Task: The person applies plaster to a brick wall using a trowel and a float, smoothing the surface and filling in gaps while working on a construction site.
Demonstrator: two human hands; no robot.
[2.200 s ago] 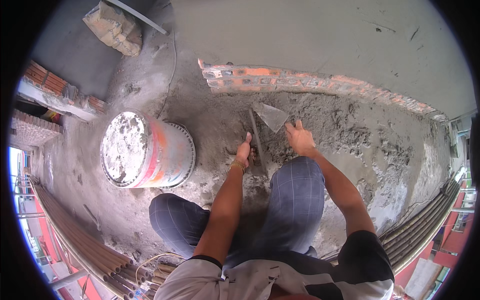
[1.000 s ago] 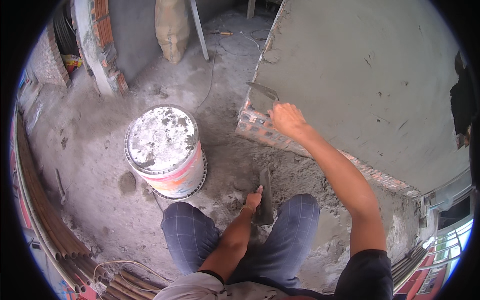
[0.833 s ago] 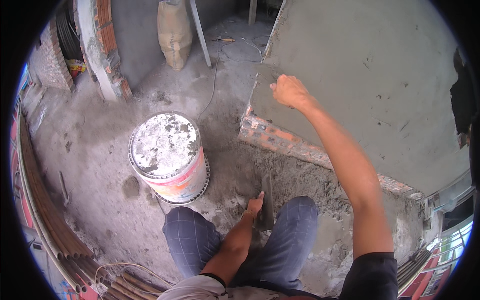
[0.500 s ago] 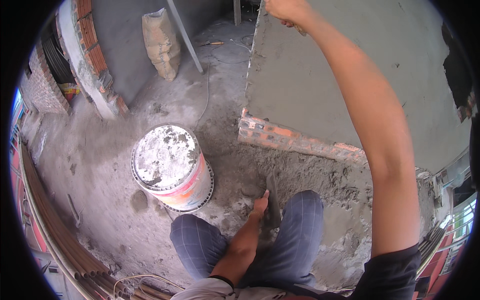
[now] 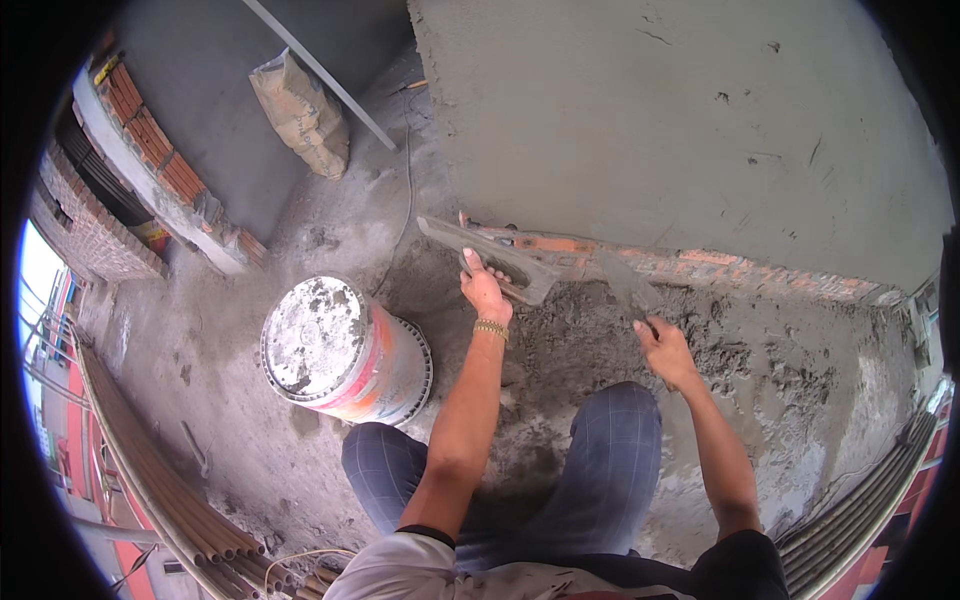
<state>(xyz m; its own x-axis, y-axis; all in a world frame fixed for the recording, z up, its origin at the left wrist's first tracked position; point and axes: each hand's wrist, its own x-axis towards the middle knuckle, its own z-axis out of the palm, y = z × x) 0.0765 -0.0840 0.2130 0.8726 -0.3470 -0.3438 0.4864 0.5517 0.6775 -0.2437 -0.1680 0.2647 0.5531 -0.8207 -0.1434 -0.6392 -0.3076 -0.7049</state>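
Observation:
My left hand (image 5: 485, 290) is closed on a long, flat plastering float (image 5: 530, 275), raised in front of the low strip of bare brick. The float is tilted, and its handle is mostly hidden by my fingers. To the right, my right hand (image 5: 667, 352) grips a small trowel (image 5: 627, 285), its grey blade pointing away from me toward the brick strip and somewhat blurred. Behind both tools rises a wall with smooth grey plaster (image 5: 650, 130), marked by a few scratches and small pits. Exposed bricks (image 5: 710, 258) run along its foot.
A paint-spattered, upside-down-looking bucket (image 5: 385, 360) stands left of my knees. Wet mortar (image 5: 720, 340) lies along the wall's foot. A paper sack (image 5: 305, 115) leans at the back beside a slanted metal bar (image 5: 320, 70). Long pipes (image 5: 160, 480) lie at left, others (image 5: 860, 490) at right.
My right hand has come down from high on the wall to the mortar by its foot. My left hand has lifted the float from between my knees, up and forward. The view has shifted right.

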